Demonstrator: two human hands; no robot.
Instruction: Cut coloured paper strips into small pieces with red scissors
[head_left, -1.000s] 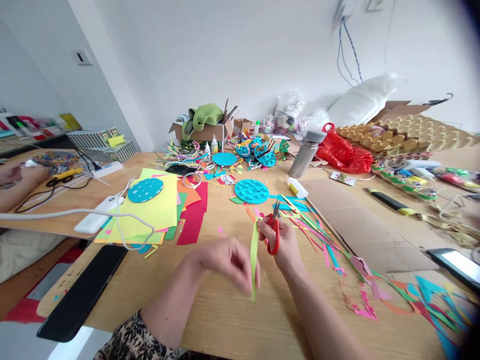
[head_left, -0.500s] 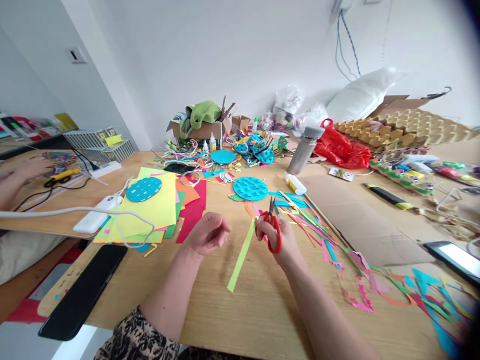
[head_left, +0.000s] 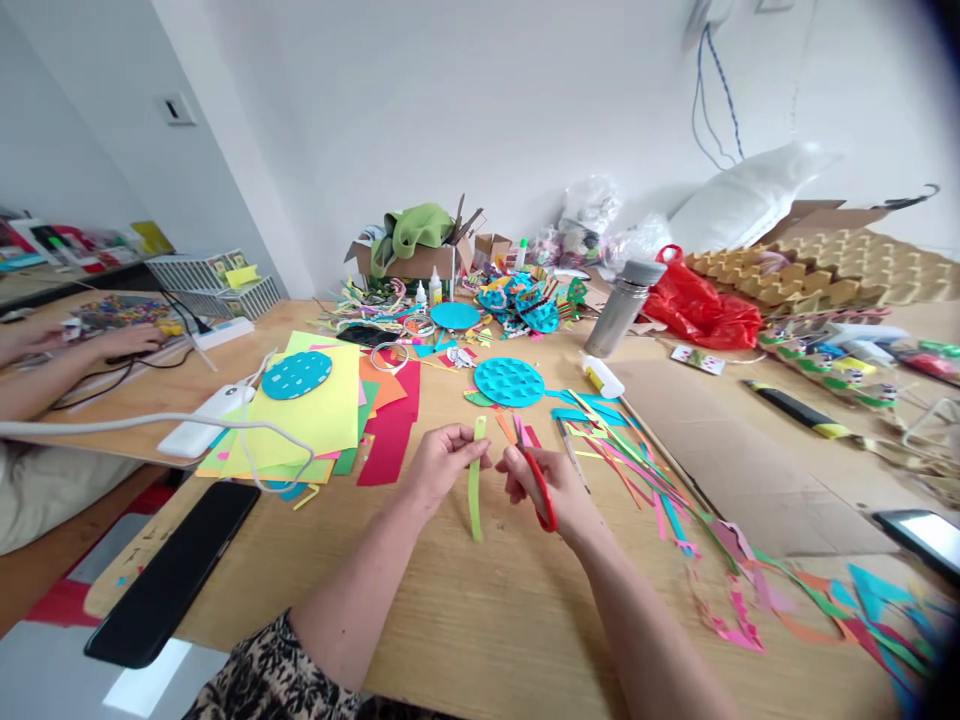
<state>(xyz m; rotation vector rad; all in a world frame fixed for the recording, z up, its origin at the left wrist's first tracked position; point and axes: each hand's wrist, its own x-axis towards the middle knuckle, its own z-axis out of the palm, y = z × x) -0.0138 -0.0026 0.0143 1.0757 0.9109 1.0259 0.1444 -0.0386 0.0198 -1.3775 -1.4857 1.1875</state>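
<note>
My left hand (head_left: 448, 462) pinches a yellow-green paper strip (head_left: 475, 500) near its top, and the strip hangs down over the wooden table. To its right, my right hand (head_left: 550, 485) is wrapped round red-handled scissors (head_left: 541, 490), whose blades point up and away from me. The blades are beside the strip, not on it. Beyond both hands lies a blue paper disc (head_left: 509, 382) with a raised pattern. Orange and pink paper pieces (head_left: 528, 436) lie just behind the scissors.
Coloured sheets (head_left: 322, 410) and a black phone (head_left: 174, 572) lie left. Paper strips (head_left: 645, 455), a glue bottle (head_left: 602, 377), a metal flask (head_left: 621, 308) and cardboard (head_left: 720, 450) are on the right. Another person's hand (head_left: 135, 340) is at far left.
My left hand has moved right and taken hold of the strip, which my right fingers touched before. My right hand now holds only the scissors, and these have tilted. The view has shifted slightly.
</note>
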